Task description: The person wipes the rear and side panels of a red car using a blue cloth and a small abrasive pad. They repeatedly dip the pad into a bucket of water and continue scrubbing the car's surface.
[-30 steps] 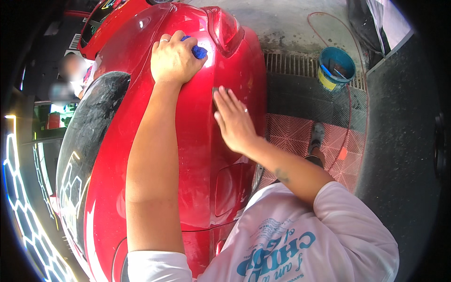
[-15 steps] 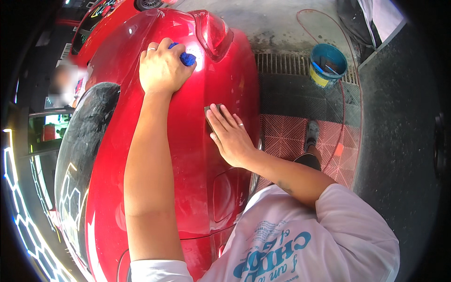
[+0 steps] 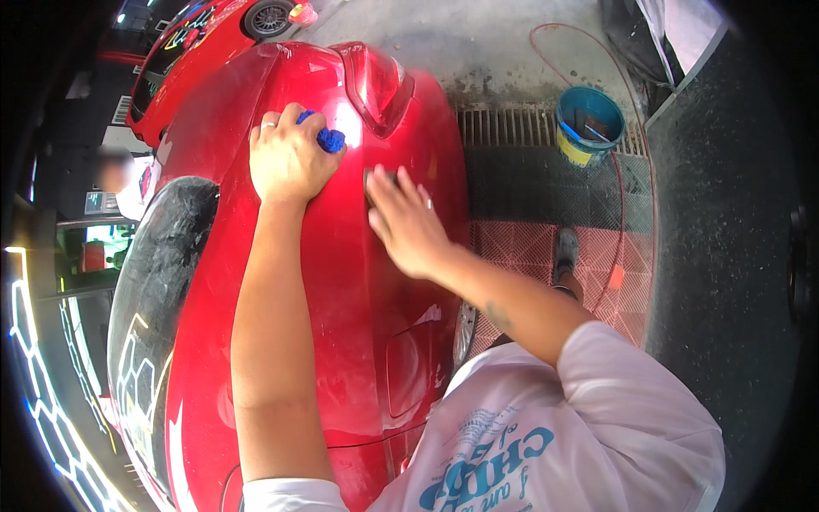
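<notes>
The cloth (image 3: 331, 140) is bunched inside the left hand (image 3: 293, 162), its blue folds bulging out on the thumb side; the fingers curl tightly around it. The dark pad (image 3: 368, 184) lies beneath the right hand (image 3: 408, 226), with 1 edge showing past the index finger. That hand is flat over the pad rather than closed round it, fingers extended and a little spread. Both hands are on the red car (image 3: 341, 273), the left near the tail light (image 3: 375, 85), the right nearer the person. The left arm reaches almost straight ahead; the right forearm slants inward from the right. Each hand wears 1 ring. Blue lettering (image 3: 486, 474) on the white shirt (image 3: 589, 410) appears upside down. The bucket (image 3: 601, 155) has a yellow label (image 3: 573, 152), its print too small to read.
</notes>
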